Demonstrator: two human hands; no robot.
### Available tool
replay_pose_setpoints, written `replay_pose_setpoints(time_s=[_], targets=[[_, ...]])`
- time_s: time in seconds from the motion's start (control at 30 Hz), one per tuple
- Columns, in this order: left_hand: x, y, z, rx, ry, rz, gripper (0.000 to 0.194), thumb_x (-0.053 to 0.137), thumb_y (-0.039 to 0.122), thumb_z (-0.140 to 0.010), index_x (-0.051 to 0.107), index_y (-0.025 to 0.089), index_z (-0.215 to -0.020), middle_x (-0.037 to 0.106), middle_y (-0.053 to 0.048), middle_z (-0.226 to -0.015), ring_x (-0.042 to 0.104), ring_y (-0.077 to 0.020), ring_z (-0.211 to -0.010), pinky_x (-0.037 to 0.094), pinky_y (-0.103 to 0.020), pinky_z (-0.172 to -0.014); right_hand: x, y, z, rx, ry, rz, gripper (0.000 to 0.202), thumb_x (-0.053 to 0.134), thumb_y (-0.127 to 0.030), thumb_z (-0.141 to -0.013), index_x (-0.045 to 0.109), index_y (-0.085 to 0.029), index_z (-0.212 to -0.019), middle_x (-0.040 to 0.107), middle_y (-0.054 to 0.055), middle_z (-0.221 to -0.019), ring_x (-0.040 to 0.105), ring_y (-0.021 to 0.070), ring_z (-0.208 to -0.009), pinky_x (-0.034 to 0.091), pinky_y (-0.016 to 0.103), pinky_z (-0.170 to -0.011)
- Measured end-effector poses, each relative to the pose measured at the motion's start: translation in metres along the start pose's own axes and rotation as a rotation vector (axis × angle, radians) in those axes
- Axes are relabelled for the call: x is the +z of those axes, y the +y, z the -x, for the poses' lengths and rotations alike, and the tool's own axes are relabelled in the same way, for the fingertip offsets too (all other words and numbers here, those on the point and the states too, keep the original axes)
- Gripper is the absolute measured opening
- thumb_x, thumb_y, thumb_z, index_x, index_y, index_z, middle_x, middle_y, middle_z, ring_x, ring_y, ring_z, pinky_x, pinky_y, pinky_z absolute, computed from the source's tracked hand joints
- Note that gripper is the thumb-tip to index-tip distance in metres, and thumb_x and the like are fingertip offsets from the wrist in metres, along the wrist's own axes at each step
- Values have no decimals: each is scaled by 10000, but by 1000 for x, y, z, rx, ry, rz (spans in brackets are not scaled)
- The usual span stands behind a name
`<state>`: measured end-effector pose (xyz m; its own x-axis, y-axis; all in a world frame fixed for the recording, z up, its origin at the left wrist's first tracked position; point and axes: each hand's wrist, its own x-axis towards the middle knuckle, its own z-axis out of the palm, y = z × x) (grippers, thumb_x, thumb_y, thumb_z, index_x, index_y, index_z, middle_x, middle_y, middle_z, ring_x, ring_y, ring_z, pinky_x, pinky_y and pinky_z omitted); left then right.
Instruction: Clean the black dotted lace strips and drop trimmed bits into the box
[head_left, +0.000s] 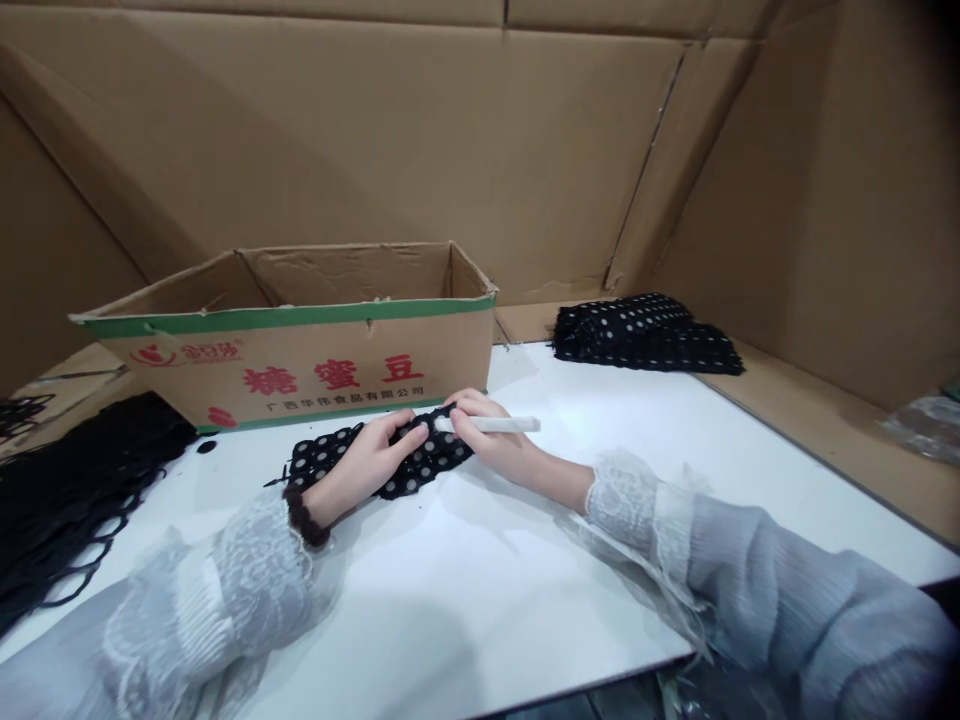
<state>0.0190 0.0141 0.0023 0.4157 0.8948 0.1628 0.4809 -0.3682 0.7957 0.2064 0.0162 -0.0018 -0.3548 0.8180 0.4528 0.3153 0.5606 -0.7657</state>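
Observation:
A black sheet dotted with pale round spots [418, 477] lies on the white table in front of the cardboard box. My left hand [369, 462] rests on it, thumb and fingers gripping its upper part. In my right hand [491, 435] is a white pen-like stick [504, 425], held between thumb and fingers, its tip pointing left at the sheet beside my left thumb. The fingers of my right hand also reach the sheet's right end. Whether the stick's tip touches a spot I cannot tell.
An open-topped cardboard box [300, 360] with a green rim stands just behind the sheet. Black strips with loops [82, 490] are heaped at left; a stack of dotted black sheets [637, 335] lies at back right. Cardboard walls [375, 130] enclose the white table [420, 610].

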Motion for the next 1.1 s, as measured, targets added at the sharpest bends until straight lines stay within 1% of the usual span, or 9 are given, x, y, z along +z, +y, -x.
replay_pose_setpoints(time_s=[0.17, 0.3, 0.4, 0.53, 0.63, 0.77, 0.83, 0.97, 1.1], targets=[[-2, -4, -2, -20, -43, 79, 325, 448, 464, -835, 555, 170, -920, 606, -12, -895, 534, -183, -833, 398, -260, -732, -3, 3, 0, 88, -26, -130, 222, 346, -279, -886, 502, -168, -774, 517, 44, -931, 528, 120, -763, 420, 280, -721], [-1, -2, 0, 17, -25, 3, 310, 444, 451, -839, 551, 166, -900, 593, -13, -883, 516, -175, -817, 383, -252, -716, -1, 4, -1, -44, -69, 37, 226, 370, -269, -882, 430, -180, -683, 481, 38, -861, 486, 139, -821, 402, 292, -764], [2, 1, 3, 84, 37, -131, 277, 422, 418, -854, 526, 166, -803, 548, 7, -775, 473, -145, -717, 352, -240, -650, 7, 6, -6, -141, -90, 180, 192, 378, -238, -876, 390, -192, -689, 433, 35, -832, 460, 143, -799, 405, 299, -764], [3, 2, 2, 74, 107, -167, 293, 399, 416, -860, 466, 170, -717, 466, 26, -671, 406, -123, -623, 311, -233, -573, 14, 10, -11, -142, -2, 246, 197, 342, -248, -891, 403, -197, -711, 421, 40, -845, 460, 146, -785, 401, 305, -769], [1, -1, -1, 40, 101, -140, 297, 418, 436, -846, 483, 168, -735, 503, 14, -707, 447, -140, -670, 341, -242, -612, 7, 13, -10, -77, 14, 159, 272, 365, -323, -890, 432, -188, -664, 459, 33, -801, 475, 153, -809, 386, 293, -748], [-1, -5, -4, -7, 105, -33, 303, 437, 452, -830, 521, 164, -788, 565, -8, -790, 499, -167, -749, 380, -256, -679, -7, 16, -7, 58, -152, -94, 409, 322, -474, -892, 492, -173, -672, 482, 0, -677, 467, 126, -675, 357, 254, -626], [-1, -7, -5, -19, 126, 16, 310, 441, 458, -828, 527, 161, -795, 576, -13, -799, 508, -170, -763, 388, -261, -699, -9, 17, -6, 75, -188, -177, 451, 307, -527, -880, 506, -170, -689, 502, -2, -672, 465, 123, -661, 348, 246, -613], [-1, -7, -5, -14, 139, 52, 322, 446, 460, -829, 549, 156, -810, 598, -22, -817, 520, -174, -776, 391, -268, -716, -7, 19, -6, 82, -211, -175, 461, 323, -552, -865, 524, -168, -707, 537, 8, -694, 474, 126, -668, 348, 244, -613], [-2, -6, -3, -22, 122, 80, 342, 464, 468, -820, 574, 149, -878, 627, -42, -892, 546, -191, -828, 408, -281, -741, -6, 20, -5, 98, -142, -121, 418, 343, -510, -874, 496, -173, -679, 500, -3, -669, 454, 121, -646, 328, 244, -591]])
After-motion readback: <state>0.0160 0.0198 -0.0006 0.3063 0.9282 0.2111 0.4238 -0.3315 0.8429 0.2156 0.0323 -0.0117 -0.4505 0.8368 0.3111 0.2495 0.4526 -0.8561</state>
